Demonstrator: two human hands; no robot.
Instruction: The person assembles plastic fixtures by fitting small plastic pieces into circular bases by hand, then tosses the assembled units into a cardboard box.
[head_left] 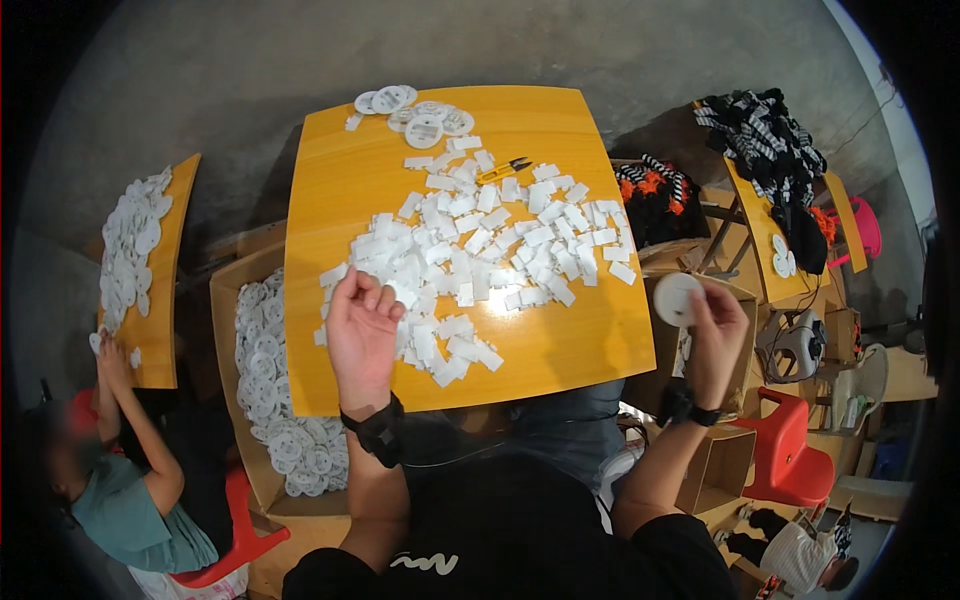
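My right hand (pixel 718 335) is off the table's right edge, pinching a round white disc (pixel 676 300) between thumb and fingers. Over the near left part of the yellow table (pixel 540 355), my left hand (pixel 362 325) is turned palm up with its fingers curled in. Whether a small piece sits in those fingers cannot be made out. Beside it spreads a loose heap of small white rectangular pieces (pixel 435 245). Several round white discs (pixel 424 131) lie at the table's far left. Yellow-handled thread snips (pixel 503 170) rest at the heap's far edge.
A carton (pixel 228 300) full of white discs stands left of the table; another carton (pixel 722 465) is at the right. A co-worker (pixel 150 500) sits left at a side table (pixel 165 330). Black-and-white textiles (pixel 765 140) pile on a right table, near a red chair (pixel 790 455).
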